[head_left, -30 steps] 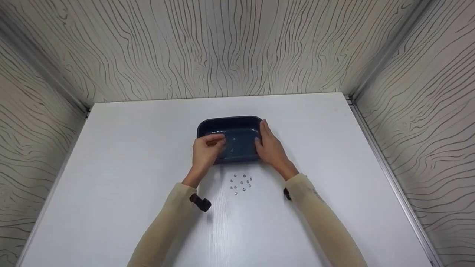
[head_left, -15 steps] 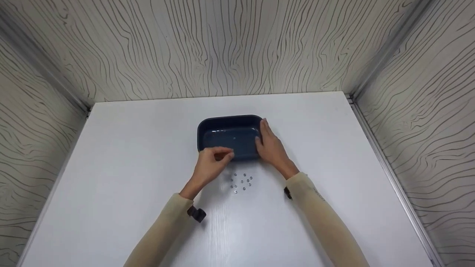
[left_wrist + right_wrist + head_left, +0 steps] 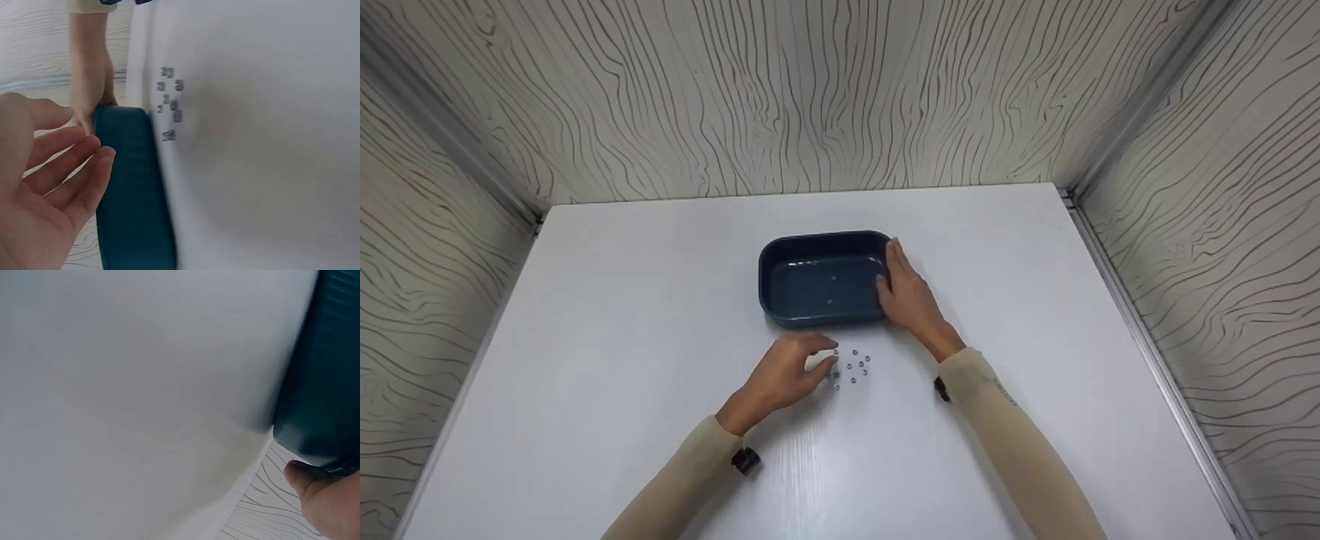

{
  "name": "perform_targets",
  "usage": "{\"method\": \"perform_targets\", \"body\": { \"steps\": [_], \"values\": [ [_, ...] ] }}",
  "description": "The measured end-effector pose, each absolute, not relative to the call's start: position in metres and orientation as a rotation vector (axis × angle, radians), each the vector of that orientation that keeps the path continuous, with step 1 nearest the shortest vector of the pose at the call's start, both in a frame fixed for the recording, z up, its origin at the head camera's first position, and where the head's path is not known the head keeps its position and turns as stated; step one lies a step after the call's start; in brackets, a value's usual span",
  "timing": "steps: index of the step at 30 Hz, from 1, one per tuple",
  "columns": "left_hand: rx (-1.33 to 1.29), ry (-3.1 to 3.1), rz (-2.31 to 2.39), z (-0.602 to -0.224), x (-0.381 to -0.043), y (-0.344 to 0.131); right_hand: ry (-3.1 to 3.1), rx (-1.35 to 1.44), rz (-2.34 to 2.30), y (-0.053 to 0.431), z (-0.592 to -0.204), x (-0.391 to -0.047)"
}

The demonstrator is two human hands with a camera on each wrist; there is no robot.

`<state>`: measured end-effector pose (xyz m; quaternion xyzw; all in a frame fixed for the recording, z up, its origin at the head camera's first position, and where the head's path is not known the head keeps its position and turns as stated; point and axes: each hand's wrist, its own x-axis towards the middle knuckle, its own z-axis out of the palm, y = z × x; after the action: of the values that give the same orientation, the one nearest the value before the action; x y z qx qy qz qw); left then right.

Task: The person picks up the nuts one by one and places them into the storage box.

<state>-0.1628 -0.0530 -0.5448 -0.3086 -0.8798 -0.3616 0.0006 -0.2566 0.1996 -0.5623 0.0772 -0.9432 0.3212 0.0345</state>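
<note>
A dark blue rectangular dish (image 3: 797,319) stands on the white table, with two small ring-like pieces on its floor. My right hand (image 3: 911,300) grips its right wall, thumb inside the rim and fingers along the outside. In front of the dish lies a loose group of small silvery metal nuts (image 3: 853,367), which also show in the left wrist view. Over the left edge of that group is my left hand (image 3: 784,373), thumb and index finger parted, with a nut seen near the gap. In the right wrist view the right hand (image 3: 332,500) is at the dish's end.
The white table (image 3: 622,300) spreads out on all sides of the dish. A wood-patterned panel (image 3: 810,97) rises behind it, and similar panels with metal rails close off the left and right.
My left hand has come back from over the dish to the nuts on the table, and its thumb and index finger have parted. The right hand stays on the dish.
</note>
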Motion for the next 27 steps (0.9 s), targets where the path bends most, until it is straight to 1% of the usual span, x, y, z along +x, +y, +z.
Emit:
{"method": "perform_targets", "body": {
  "steps": [6, 12, 18, 22, 27],
  "values": [
    [-1.026, -2.764, -0.928, -0.557, -0.152, -0.057, -2.895, 0.241, 0.994, 0.2, -0.564, -0.256],
    [-1.229, -2.669, -0.742, -0.566, -0.143, -0.06, -2.898, 0.236, 0.997, 0.2, -0.563, -0.256],
    [-1.428, -2.488, -0.268, -0.57, -0.139, -0.063, -2.905, 0.231, 1.006, 0.2, -0.561, -0.257],
    [-1.457, -2.358, -0.031, -0.574, -0.14, -0.064, -2.907, 0.219, 1.004, 0.2, -0.562, -0.257],
    [-1.473, -2.369, 0.011, -0.579, -0.14, -0.066, -2.905, 0.218, 0.992, 0.199, -0.563, -0.257]
  ]
}}
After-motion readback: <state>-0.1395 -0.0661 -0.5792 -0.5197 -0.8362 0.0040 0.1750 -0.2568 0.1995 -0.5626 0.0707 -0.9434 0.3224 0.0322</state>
